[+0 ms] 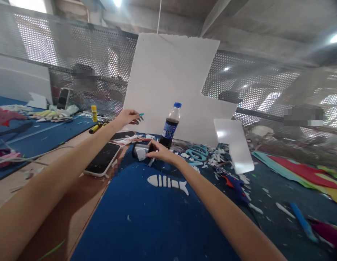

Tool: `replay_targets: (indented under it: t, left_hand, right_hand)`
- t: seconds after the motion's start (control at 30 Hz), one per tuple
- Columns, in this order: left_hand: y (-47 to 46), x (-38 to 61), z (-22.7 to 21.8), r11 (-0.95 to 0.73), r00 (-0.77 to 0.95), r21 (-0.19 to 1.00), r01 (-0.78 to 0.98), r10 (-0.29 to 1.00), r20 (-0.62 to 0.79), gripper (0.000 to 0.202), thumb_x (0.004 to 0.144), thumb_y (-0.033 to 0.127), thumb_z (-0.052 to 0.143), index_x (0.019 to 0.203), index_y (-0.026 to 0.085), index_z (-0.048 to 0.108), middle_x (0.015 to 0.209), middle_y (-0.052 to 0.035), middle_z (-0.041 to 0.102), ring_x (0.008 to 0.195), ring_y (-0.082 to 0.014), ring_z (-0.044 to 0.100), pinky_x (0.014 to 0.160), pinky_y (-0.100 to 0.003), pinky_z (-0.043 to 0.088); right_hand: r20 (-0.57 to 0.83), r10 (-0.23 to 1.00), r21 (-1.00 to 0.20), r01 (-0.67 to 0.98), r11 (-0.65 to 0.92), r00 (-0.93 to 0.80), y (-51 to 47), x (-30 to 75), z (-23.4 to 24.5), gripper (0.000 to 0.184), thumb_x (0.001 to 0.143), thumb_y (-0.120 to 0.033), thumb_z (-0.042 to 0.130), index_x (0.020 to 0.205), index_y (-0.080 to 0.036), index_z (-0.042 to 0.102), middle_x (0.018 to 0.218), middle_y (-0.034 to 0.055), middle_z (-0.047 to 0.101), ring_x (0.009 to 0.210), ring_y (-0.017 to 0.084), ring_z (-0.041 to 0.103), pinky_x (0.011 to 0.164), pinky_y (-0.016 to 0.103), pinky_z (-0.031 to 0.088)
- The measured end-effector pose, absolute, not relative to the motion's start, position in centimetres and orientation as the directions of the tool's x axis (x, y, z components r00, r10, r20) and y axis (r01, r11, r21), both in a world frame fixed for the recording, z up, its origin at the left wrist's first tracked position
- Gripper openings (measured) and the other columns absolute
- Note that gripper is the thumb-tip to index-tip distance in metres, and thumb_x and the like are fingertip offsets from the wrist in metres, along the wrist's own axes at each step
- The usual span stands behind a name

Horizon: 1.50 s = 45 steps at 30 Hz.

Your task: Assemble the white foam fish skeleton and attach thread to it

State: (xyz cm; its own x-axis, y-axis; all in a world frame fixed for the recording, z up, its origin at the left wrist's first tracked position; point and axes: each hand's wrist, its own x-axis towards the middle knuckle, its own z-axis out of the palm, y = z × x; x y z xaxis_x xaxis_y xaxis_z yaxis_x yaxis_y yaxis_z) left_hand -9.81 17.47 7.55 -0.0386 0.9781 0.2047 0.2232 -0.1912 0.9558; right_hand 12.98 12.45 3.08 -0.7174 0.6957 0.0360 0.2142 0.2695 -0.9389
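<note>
My left hand [129, 116] is raised over the far side of the table, fingers pinched on a small teal piece [141, 116]. My right hand [160, 151] rests on the blue mat [146, 217], fingers closed on a small dark and white object [140, 150], maybe a tape roll. Just behind that hand stands a cola bottle [171, 125] with a blue cap. A white fish-skeleton cutout [168, 182] lies on the mat in front of my right hand. A white phone [103, 158] lies face up under my left forearm.
A large white foam sheet [168, 83] leans against the perforated metal screen. Teal scissors [197, 152], white foam scraps, a blue glue gun [235, 183] and a white foam piece [235, 145] lie at right. Coloured foam sheets [304, 172] at far right. A yellow glue stick [94, 113] and marker at left.
</note>
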Motion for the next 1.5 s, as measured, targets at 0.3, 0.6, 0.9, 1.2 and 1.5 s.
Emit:
replay_targets:
  t: [0.3,0.6,0.9,1.2,1.5]
  left_hand:
    - [18.1,-10.3,6.7,-0.153,-0.001,0.956,0.252,0.987,0.159,0.032,0.088,0.031,0.053,0.116,0.015,0.053,0.116,-0.009,0.057,0.099,-0.0199,0.059,0.083,-0.041,0.051]
    - [17.8,-8.4,5.2,-0.162,0.101,0.963,0.216,0.985,0.143,0.032,0.088,0.031,0.053,0.116,0.015,0.054,0.117,-0.0089,0.057,0.099,-0.0201,0.059,0.083,-0.04,0.051]
    - [17.3,-8.6,5.8,-0.362,-0.006,0.931,-0.051,0.932,0.362,0.033,0.089,0.032,0.052,0.116,0.014,0.053,0.114,-0.009,0.057,0.096,-0.0193,0.059,0.08,-0.04,0.052]
    - [15.3,-8.0,8.2,-0.584,0.048,0.812,0.023,0.812,0.582,0.02,0.067,0.03,0.074,0.07,0.017,0.059,0.069,0.003,0.056,0.066,-0.0073,0.053,0.069,-0.02,0.045]
    - [13.4,-8.5,10.3,-0.551,0.473,0.813,0.188,0.777,0.417,0.009,0.063,0.021,0.073,0.064,0.015,0.067,0.093,-0.0073,0.065,0.085,-0.0146,0.06,0.078,-0.026,0.046]
  right_hand:
    - [0.156,0.616,-0.983,-0.058,0.176,-0.772,11.3,13.3,4.8,0.038,0.061,-0.015,0.073,0.091,-0.021,0.051,0.09,-0.0017,0.054,0.082,0.012,0.056,0.075,0.024,0.048]
    - [0.215,0.659,-0.936,-0.344,-0.071,-0.721,10.9,13.4,5.7,0.036,0.059,-0.012,0.066,0.089,-0.021,0.049,0.088,0.0015,0.06,0.087,0.02,0.064,0.08,0.039,0.053]
    - [0.254,0.855,-0.74,-0.66,-0.129,-0.452,10.9,12.9,7.9,0.027,0.073,-0.031,0.051,0.096,-0.017,0.049,0.097,0.0091,0.064,0.107,0.022,0.059,0.08,0.032,0.056]
    - [-0.016,0.926,-0.786,-0.567,-0.246,-0.378,11.8,11.7,5.6,0.012,0.076,-0.018,0.053,0.088,-0.018,0.05,0.079,0.0055,0.061,0.077,0.018,0.067,0.066,0.027,0.059]
    - [-0.279,0.802,-0.775,-0.37,-0.513,-0.529,12.1,12.0,4.8,0.031,0.089,-0.034,0.032,0.097,-0.011,0.05,0.083,0.0133,0.063,0.072,0.016,0.066,0.056,0.024,0.059]
